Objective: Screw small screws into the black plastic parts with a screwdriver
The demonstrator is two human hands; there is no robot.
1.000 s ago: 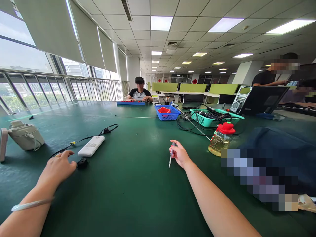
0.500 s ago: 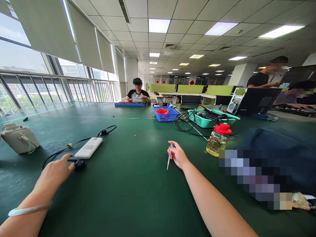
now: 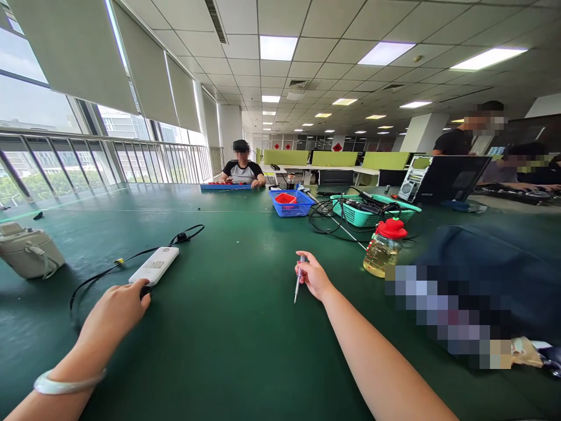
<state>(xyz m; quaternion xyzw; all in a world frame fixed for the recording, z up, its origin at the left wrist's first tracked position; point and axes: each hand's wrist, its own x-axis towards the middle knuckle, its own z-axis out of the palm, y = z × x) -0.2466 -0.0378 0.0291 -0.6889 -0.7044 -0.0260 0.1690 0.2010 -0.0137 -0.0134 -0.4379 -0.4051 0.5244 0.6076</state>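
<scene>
On the left, my left hand (image 3: 116, 310) is closed with thumb and forefinger around a small black connector (image 3: 146, 290), mostly hidden by the fingers. Directly beyond it lies a white, slab-shaped device (image 3: 155, 264) with printing on top, resembling a power bank. A black cable (image 3: 94, 277) with a yellow tag loops behind the hand and past the device. My right hand (image 3: 314, 279) pinches a slim screwdriver (image 3: 298, 280), its tip slanting down toward the green table (image 3: 228, 345).
A beige case (image 3: 30, 248) stands far left. Right of centre are a blue basket (image 3: 293, 208), a green basket (image 3: 363, 217) with tangled cables and a red-lidded jar (image 3: 383, 251). A dark bag (image 3: 495, 251) lies at right. A person (image 3: 241, 169) sits opposite.
My left hand has moved right and closed onto the black connector beside the white device. My right hand keeps its grip on the screwdriver, nearly still. The view has shifted slightly.
</scene>
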